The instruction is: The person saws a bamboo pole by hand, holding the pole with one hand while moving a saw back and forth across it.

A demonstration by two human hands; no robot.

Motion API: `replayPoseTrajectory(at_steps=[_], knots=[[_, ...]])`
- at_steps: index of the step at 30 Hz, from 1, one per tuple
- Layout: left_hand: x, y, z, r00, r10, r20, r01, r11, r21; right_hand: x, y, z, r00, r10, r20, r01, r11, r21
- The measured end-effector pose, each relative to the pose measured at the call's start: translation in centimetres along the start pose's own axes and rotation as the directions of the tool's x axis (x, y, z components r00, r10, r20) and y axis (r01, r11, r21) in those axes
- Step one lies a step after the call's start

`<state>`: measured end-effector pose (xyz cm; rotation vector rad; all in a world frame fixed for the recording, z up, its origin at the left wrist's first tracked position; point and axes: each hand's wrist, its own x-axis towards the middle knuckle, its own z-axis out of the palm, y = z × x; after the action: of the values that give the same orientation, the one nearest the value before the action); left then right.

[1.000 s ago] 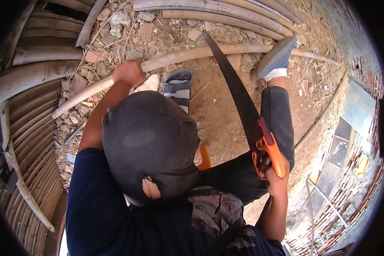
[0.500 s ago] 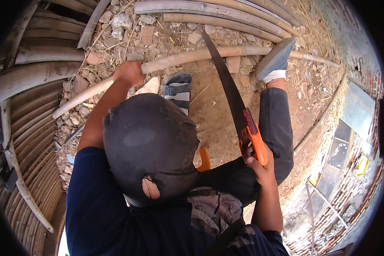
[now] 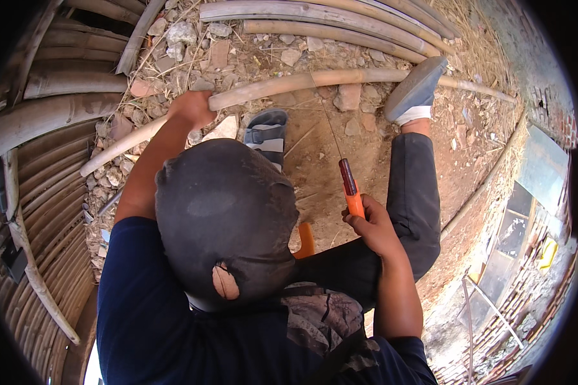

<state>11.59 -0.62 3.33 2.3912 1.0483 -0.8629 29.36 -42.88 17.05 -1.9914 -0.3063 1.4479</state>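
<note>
Head view: the right hand (image 3: 371, 226) is closed around the orange and dark red handle of a handsaw (image 3: 353, 202), whose blade shows edge-on as a thin line. The blade's far end crosses a long bamboo pole (image 3: 257, 93); whether its teeth touch cannot be told. Any marking on the handle is too small to read. The left hand (image 3: 192, 110) is wrapped around the pole, which stretches across the stony ground. A grey-blue shoe (image 3: 417, 88) covers part of the pole toward its right end, and a striped sandal (image 3: 268, 133) sits on the near side. Farther out, more poles (image 3: 321, 11) lie beyond, and a brick wall (image 3: 562, 122) rises at right.
</note>
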Motion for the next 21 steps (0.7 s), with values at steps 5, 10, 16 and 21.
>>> replayPoseTrajectory(at_steps=[5,10,16,21], knots=[[0.3,0.3,0.0,1.000,0.008,-0.010,-0.008,1.000,0.003,1.1,2.7,2.2,0.959,-0.119,-0.258,0.176,0.962,0.207],[0.1,0.5,-0.2,1.000,-0.010,0.003,0.010,1.000,-0.010,-0.8,-0.5,1.6,0.891,-0.421,-0.168,0.452,0.793,0.408],[2.0,-1.2,0.7,0.995,0.090,0.036,-0.087,0.992,-0.092,-2.7,0.1,2.2,0.801,-0.554,-0.228,0.580,0.812,0.062],[2.3,-1.1,0.1,0.989,0.068,0.129,-0.047,0.986,-0.157,-6.0,-0.2,1.0,0.805,-0.532,-0.261,0.512,0.847,-0.146]])
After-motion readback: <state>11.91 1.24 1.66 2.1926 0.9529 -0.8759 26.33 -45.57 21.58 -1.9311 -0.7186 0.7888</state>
